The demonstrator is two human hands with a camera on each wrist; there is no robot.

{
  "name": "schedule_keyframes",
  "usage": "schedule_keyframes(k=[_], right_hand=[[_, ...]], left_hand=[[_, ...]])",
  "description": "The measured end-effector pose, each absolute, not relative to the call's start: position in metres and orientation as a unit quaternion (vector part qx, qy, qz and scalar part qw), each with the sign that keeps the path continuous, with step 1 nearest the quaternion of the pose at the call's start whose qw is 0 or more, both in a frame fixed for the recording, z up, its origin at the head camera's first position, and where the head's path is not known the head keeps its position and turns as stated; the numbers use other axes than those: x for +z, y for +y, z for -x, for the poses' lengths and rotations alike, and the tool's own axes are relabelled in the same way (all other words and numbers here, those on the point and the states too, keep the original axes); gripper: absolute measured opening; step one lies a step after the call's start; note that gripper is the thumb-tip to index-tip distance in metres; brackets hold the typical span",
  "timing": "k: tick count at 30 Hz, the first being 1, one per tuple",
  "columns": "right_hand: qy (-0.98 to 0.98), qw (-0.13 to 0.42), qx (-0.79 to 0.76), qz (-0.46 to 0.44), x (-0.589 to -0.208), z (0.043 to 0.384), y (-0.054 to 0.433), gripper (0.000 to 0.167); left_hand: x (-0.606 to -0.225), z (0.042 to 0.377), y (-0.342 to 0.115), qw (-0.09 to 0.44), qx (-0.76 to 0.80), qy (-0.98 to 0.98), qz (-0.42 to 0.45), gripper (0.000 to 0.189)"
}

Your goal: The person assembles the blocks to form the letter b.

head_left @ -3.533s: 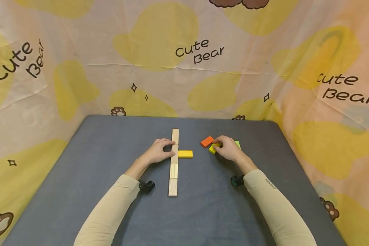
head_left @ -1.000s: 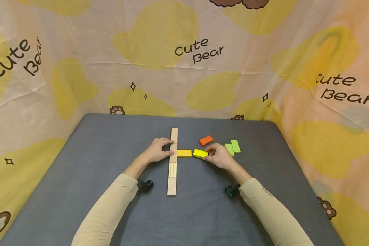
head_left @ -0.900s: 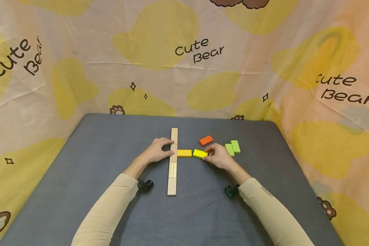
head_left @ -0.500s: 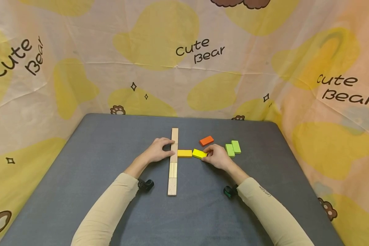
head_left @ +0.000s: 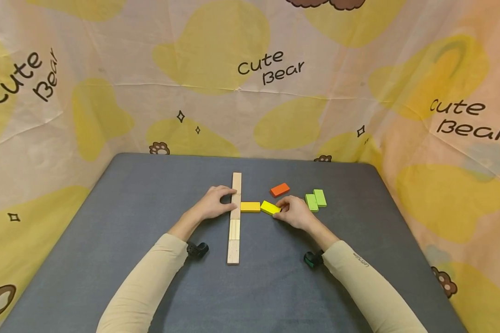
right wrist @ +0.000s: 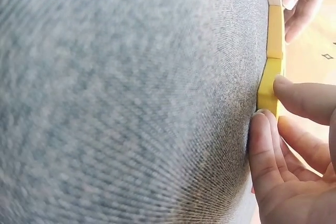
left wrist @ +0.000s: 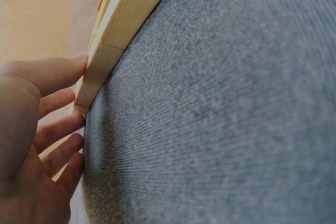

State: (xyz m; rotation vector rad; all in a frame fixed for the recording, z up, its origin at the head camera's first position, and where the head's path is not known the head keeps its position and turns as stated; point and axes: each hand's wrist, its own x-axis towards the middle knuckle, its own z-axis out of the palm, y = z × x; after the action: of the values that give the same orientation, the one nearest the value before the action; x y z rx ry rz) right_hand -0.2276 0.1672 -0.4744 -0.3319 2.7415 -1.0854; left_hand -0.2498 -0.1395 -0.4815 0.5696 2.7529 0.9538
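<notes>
The person's right hand (head_left: 295, 212) pinches a bright yellow rectangular block (head_left: 269, 207) by its right end, thumb on the near side and fingertips on the far one. That block lies askew on the blue-grey, cloth-covered worktop (head_left: 266, 286), its left end meeting the end of a deeper golden-yellow rectangular block (head_left: 250, 207) at a slight bend. The golden-yellow one sits square against the right side of a straight row of pale, bare-wood blocks (head_left: 234, 230), which runs away from the person.

On the other side of that row, the left hand (head_left: 212, 203) has its thumb and forefinger spread and fairly straight, their tips resting against the second pale block from the far end; the remaining fingers are loosely extended, wrapped round nothing.

Beyond the bright yellow piece and near it, an orange-red rectangular block (head_left: 280, 190) lies at a slant. Further right, two light green rectangular blocks (head_left: 311, 202) lie side by side, touching and a little out of step. Behind everything hangs a cream cloth backdrop (head_left: 216, 46) with yellow patches and "Cute Bear" lettering.
</notes>
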Motion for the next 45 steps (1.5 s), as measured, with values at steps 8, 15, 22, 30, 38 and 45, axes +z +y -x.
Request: schedule_keyframes(k=[8,15,22,30,38,45], right_hand=[[0.919,0.101,-0.364,0.109,-0.473,0.227,0.168,0.031],[0.912,0.102,-0.375,0.127,-0.469,0.227,0.175,0.03],[0.908,0.101,-0.381,0.14,-0.458,0.224,0.185,0.024],[0.913,0.081,-0.369,0.152,-0.443,0.223,0.2,0.022],[0.923,0.046,-0.353,0.147,-0.436,0.223,0.22,0.024],[0.924,0.019,-0.356,0.138,-0.437,0.225,0.238,0.023]], left_hand=[[-0.483,0.25,-0.139,0.086,0.321,0.923,-0.192,0.057],[-0.483,0.25,-0.14,0.083,0.319,0.923,-0.196,0.057],[-0.484,0.251,-0.141,0.087,0.32,0.923,-0.193,0.057],[-0.484,0.251,-0.14,0.084,0.321,0.924,-0.193,0.057],[-0.484,0.251,-0.139,0.082,0.314,0.926,-0.194,0.056],[-0.485,0.252,-0.14,0.077,0.315,0.924,-0.2,0.056]])
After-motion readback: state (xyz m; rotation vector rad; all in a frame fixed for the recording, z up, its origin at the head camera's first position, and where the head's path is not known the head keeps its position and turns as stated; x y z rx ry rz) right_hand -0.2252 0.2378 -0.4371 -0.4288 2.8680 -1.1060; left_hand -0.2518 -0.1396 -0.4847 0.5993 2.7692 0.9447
